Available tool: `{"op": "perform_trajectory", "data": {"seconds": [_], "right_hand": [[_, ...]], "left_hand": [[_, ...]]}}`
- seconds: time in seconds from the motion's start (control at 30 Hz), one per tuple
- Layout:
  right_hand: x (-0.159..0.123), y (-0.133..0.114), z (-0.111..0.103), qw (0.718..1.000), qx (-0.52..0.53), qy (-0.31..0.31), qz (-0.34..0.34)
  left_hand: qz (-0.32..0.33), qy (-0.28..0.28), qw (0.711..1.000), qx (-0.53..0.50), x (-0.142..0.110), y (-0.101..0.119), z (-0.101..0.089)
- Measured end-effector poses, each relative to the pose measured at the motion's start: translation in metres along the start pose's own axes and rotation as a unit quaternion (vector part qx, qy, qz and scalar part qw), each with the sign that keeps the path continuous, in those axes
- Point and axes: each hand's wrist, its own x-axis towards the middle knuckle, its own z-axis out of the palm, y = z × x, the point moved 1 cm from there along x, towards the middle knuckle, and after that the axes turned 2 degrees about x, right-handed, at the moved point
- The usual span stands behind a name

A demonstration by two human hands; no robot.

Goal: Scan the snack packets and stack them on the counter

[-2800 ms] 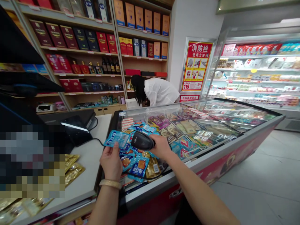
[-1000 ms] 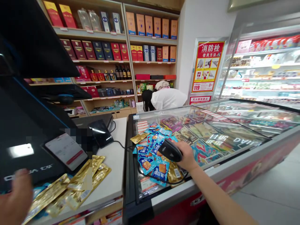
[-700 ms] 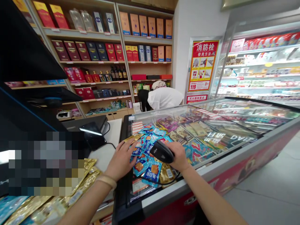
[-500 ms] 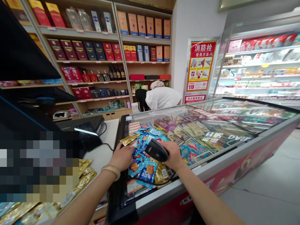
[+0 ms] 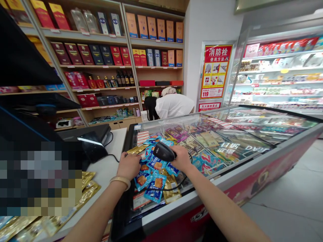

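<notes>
My right hand [image 5: 181,158] is closed round the handle of a black barcode scanner [image 5: 164,152], whose head is over a pile of small packets. Most are blue snack packets [image 5: 154,188] with a brown food picture, heaped on the glass top of a chest freezer [image 5: 242,129]. A larger gold packet [image 5: 172,193] is partly under them. At the pile's left edge my left hand [image 5: 129,165] has its fingers curled down among the packets, near another gold packet [image 5: 137,149]. Whatever the left fingertips pinch is hidden. The scanner's cable loops across the near packets.
Left of the freezer is a white counter [image 5: 114,143] with a black device [image 5: 92,146] and gold packages [image 5: 87,193]. A dark monitor [image 5: 22,53] overhangs it. Behind the freezer a person in white [image 5: 174,105] bends down by shelves of boxed bottles.
My right hand has moved the scanner slightly up and left, uncovering more blue packets beneath. My left hand remains at the pile's edge, with its fingers a little more curled.
</notes>
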Motion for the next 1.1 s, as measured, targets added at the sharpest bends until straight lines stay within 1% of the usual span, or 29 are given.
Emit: {"op": "perform_trajectory", "data": {"seconds": [0.1, 0.17, 0.23, 0.27, 0.3, 0.33, 0.37, 0.4, 0.43, 0.47, 0.5, 0.53, 0.57, 0.6, 0.63, 0.67, 0.73, 0.9, 1.0, 1.1], "right_hand": [[-0.005, -0.003, 0.001, 1.0, 0.005, 0.001, -0.017], [-0.007, -0.005, 0.001, 1.0, 0.006, 0.001, -0.02], [-0.009, -0.005, 0.0, 1.0, 0.01, 0.004, -0.018], [-0.009, -0.005, 0.0, 1.0, 0.014, 0.006, -0.017], [-0.009, -0.005, 0.0, 1.0, 0.018, 0.008, -0.016], [-0.01, -0.005, -0.001, 1.0, 0.022, 0.008, -0.017], [-0.01, -0.005, -0.001, 1.0, 0.024, 0.008, -0.017], [-0.01, -0.005, -0.001, 1.0, 0.024, 0.007, -0.018], [-0.01, -0.006, -0.002, 1.0, 0.024, 0.005, -0.018], [-0.01, -0.006, -0.002, 1.0, 0.024, 0.004, -0.019], [-0.011, -0.006, -0.002, 0.999, 0.025, 0.002, -0.019], [-0.011, -0.006, -0.002, 0.999, 0.026, 0.0, -0.02], [-0.011, -0.006, -0.002, 0.999, 0.027, -0.002, -0.021], [-0.011, -0.007, -0.002, 0.999, 0.029, -0.004, -0.022], [-0.011, -0.006, -0.002, 0.999, 0.03, -0.006, -0.024], [-0.011, -0.006, -0.002, 0.999, 0.031, -0.007, -0.024], [-0.012, -0.006, -0.001, 0.999, 0.031, -0.012, -0.02], [-0.012, -0.007, 0.0, 0.999, 0.026, -0.024, -0.006], [-0.011, -0.007, 0.0, 0.999, 0.02, -0.032, -0.004], [-0.011, -0.005, 0.001, 0.999, 0.004, -0.046, -0.002]], "left_hand": [[-0.004, -0.005, 1.0, -0.013, -0.001, -0.003, 0.0], [-0.022, 0.026, 0.999, -0.021, -0.002, -0.007, 0.0], [-0.058, 0.101, 0.991, -0.061, -0.004, -0.013, 0.0], [-0.082, 0.149, 0.98, -0.105, -0.005, -0.015, 0.0], [-0.112, 0.202, 0.959, -0.164, -0.005, -0.016, 0.001], [-0.15, 0.255, 0.925, -0.237, -0.006, -0.017, 0.003], [-0.193, 0.302, 0.878, -0.319, -0.006, -0.017, 0.005], [-0.235, 0.337, 0.817, -0.404, -0.006, -0.015, 0.008], [-0.272, 0.359, 0.75, -0.484, -0.006, -0.011, 0.011], [-0.301, 0.367, 0.684, -0.554, -0.006, -0.006, 0.014], [-0.318, 0.365, 0.627, -0.611, -0.006, 0.0, 0.017], [-0.324, 0.36, 0.581, -0.654, -0.006, 0.006, 0.019], [-0.326, 0.356, 0.547, -0.684, -0.006, 0.012, 0.02], [-0.327, 0.354, 0.523, -0.703, -0.007, 0.016, 0.021], [-0.327, 0.353, 0.508, -0.714, -0.007, 0.02, 0.022], [-0.326, 0.353, 0.498, -0.722, -0.008, 0.023, 0.023], [-0.321, 0.348, 0.492, -0.731, -0.009, 0.026, 0.024], [-0.309, 0.328, 0.509, -0.733, -0.009, 0.028, 0.027], [-0.302, 0.325, 0.523, -0.727, -0.01, 0.031, 0.027], [-0.296, 0.326, 0.53, -0.725, -0.01, 0.033, 0.027]]}}
